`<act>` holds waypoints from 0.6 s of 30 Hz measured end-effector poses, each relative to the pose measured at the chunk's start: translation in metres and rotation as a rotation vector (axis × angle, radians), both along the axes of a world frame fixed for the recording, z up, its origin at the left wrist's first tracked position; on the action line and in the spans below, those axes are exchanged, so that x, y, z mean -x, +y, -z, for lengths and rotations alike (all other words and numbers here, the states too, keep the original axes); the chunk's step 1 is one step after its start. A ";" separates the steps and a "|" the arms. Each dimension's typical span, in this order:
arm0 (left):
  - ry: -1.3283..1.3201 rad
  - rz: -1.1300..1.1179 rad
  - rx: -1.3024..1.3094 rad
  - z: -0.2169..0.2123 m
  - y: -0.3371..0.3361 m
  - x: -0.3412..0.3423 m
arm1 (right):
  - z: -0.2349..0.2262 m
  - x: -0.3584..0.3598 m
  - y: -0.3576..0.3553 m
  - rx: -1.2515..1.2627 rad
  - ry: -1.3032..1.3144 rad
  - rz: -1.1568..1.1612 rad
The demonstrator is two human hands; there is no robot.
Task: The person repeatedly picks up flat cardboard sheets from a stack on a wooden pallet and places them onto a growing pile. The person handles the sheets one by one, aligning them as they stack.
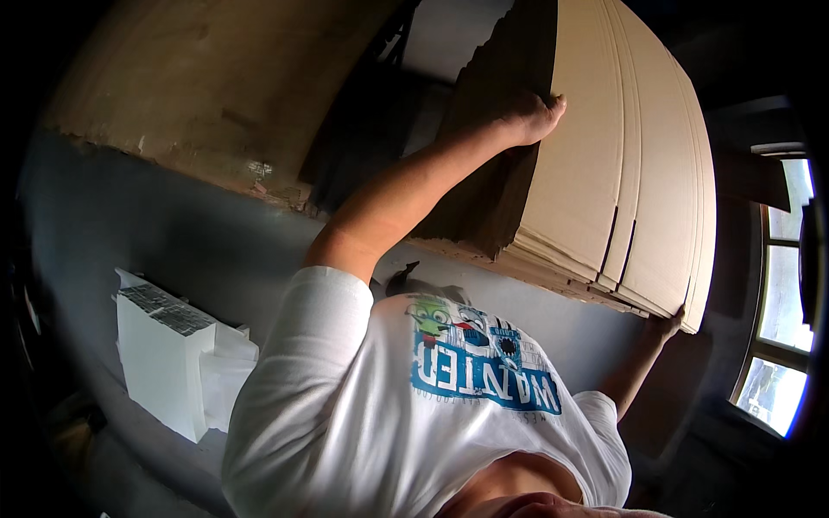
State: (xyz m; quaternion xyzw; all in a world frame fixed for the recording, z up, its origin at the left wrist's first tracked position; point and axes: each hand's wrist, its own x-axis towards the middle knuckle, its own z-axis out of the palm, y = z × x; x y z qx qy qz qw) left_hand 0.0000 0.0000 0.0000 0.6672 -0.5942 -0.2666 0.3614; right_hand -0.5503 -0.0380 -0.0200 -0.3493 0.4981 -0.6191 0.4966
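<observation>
Figure: head view, looking down my own torso in a white printed shirt (pixel 432 406). My left hand (pixel 531 116) reaches up and out, fingers curled over the near edge of a stack of flat cardboard sheets (pixel 604 173), thumb side toward me; the sheets lie just beyond and to the right of those fingertips. My right hand (pixel 667 326) sits under the stack's lower corner, fingers hidden behind the board, so I cannot tell how far they are closed. The stack's long axis runs from the left fingers down toward the right hand, both hands touching it. I judge the left hand steadies while the right bears weight. A white foam block (pixel 164 354) lies well apart, to the left.
</observation>
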 end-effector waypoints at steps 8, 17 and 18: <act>0.659 0.281 -0.053 0.053 0.105 -0.078 | -0.039 -0.063 0.046 -0.208 0.535 0.814; 0.778 -0.314 -0.645 0.233 0.471 -0.269 | 0.037 -0.232 0.196 -0.151 0.357 0.988; 0.135 -0.058 -0.304 0.284 0.546 -0.307 | 0.021 -0.293 0.200 -0.290 0.084 0.985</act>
